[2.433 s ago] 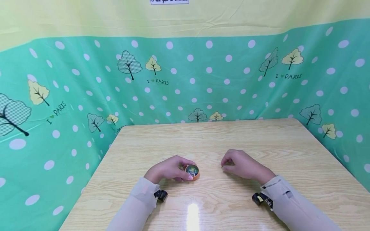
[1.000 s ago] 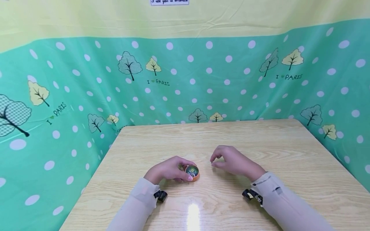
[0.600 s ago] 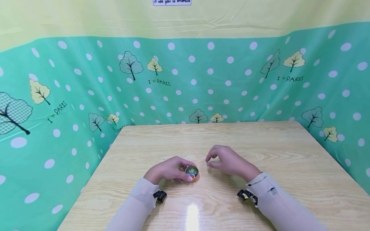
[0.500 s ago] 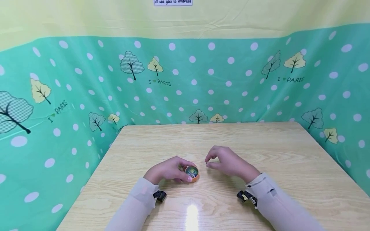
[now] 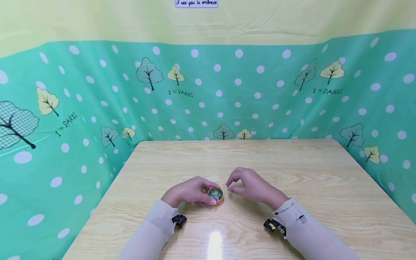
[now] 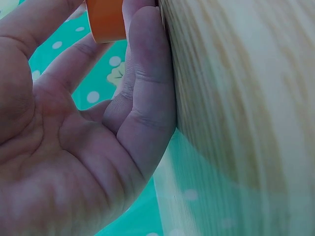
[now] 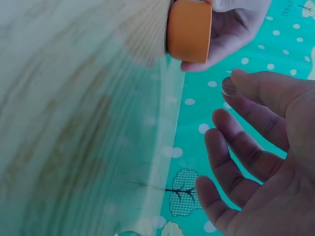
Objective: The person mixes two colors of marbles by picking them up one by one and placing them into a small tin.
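A small orange cup [image 5: 222, 201] stands on the wooden table, with shiny glass marbles [image 5: 215, 194] showing inside it. My left hand [image 5: 191, 190] holds the cup from its left side, thumb at the near rim and fingers at the far side. In the right wrist view, my right hand [image 7: 266, 132] pinches a clear round marble [image 7: 228, 87] between thumb and index finger, the other fingers loosely bent. Those fingertips are just right of the cup, apart from it. The left wrist view shows the cup's orange wall [image 6: 106, 19] at the top, against the fingers.
The wooden table [image 5: 243, 155] reaches back to a green dotted curtain [image 5: 227, 83] with printed trees, which also runs along both sides. A black wrist camera [image 5: 180, 220] sits below my left cuff, and another black camera [image 5: 274, 227] below the right.
My right hand has moved left across the table toward the cup, the marble in its fingertips. The left hand and the cup have stayed in place. The head view has tilted slightly.
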The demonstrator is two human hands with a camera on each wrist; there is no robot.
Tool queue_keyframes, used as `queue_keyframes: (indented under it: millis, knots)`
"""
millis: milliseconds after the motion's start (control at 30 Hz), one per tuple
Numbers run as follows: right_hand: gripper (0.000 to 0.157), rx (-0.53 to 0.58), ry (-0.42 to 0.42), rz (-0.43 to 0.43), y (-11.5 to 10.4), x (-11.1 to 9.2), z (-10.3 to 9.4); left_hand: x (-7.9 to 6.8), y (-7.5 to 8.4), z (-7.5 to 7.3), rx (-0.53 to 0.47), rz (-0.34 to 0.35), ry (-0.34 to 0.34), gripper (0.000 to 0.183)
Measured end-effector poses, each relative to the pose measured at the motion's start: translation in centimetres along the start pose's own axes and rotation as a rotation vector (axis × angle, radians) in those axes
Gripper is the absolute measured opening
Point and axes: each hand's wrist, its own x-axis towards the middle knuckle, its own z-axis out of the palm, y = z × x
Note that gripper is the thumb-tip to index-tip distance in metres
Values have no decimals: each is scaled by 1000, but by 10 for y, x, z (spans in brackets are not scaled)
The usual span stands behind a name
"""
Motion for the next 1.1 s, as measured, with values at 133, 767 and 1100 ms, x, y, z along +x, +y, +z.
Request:
queue_keyframes:
  millis: [133, 767, 1100]
  knots:
    - [11, 16, 8, 10, 0, 0, 3, 0, 1, 0, -5, -5, -3, 45]
    - [12, 121, 4, -44, -9, -1, 17, 0, 2, 0, 10, 11, -16, 49]
    - [14, 141, -6, -40, -15, 0, 22, 2, 1, -1, 7, 9, -25, 48]
